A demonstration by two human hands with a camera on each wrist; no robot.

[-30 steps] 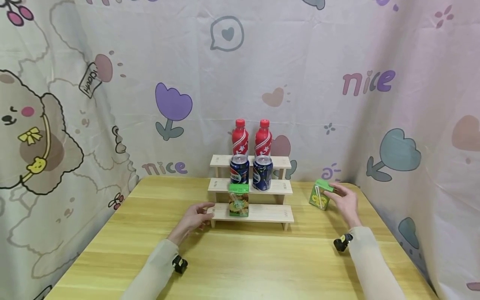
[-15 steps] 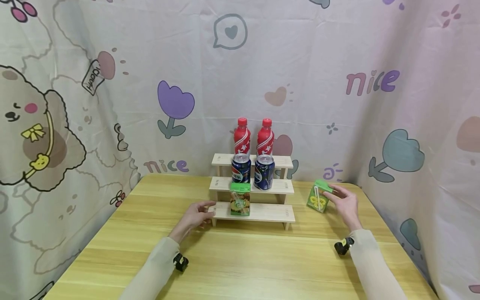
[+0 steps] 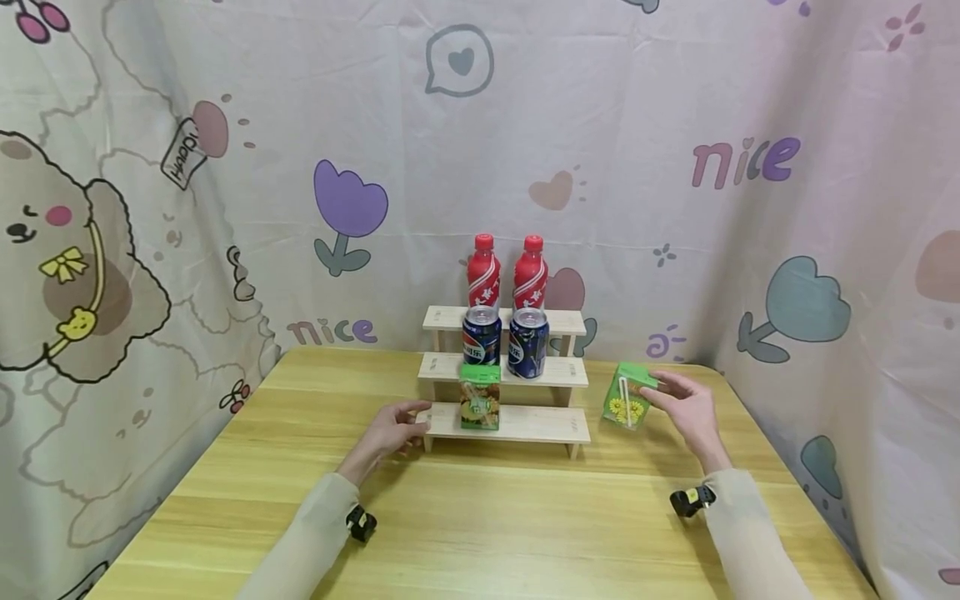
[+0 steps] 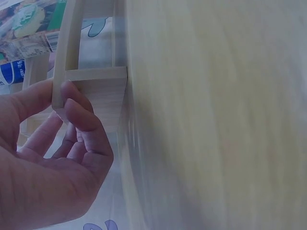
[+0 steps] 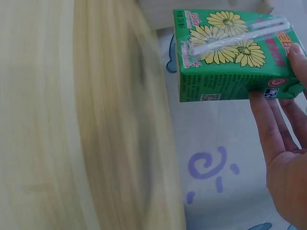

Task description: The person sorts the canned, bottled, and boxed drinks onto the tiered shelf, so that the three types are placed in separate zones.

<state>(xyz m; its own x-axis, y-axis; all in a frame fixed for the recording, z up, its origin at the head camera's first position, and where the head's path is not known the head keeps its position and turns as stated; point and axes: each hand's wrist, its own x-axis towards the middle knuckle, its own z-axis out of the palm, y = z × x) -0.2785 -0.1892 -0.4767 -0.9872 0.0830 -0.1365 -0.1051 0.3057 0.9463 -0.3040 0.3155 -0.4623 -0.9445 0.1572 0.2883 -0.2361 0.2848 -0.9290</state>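
My left hand (image 3: 390, 433) pinches the left end of the bottom step of a wooden tiered display stand (image 3: 540, 423); the left wrist view shows thumb and fingers on the edge of that board (image 4: 72, 48). To the right of the stand, my right hand (image 3: 688, 410) grips a green juice box (image 3: 627, 398) by its upper part. The box tilts, with yellow flowers and a white straw on its face; in the right wrist view, the juice box (image 5: 230, 52) lies between thumb and fingers. A second green juice box (image 3: 480, 400) stands on the bottom step, left of its middle.
Two dark blue soda cans (image 3: 528, 343) stand side by side on the middle step. Two red bottles (image 3: 531, 273) stand on the top step behind them. The wooden table (image 3: 480, 525) reaches back to a printed curtain (image 3: 600, 125).
My right hand has moved the juice box left, toward the stand, and the box is tilted more. My left hand keeps its place on the stand.
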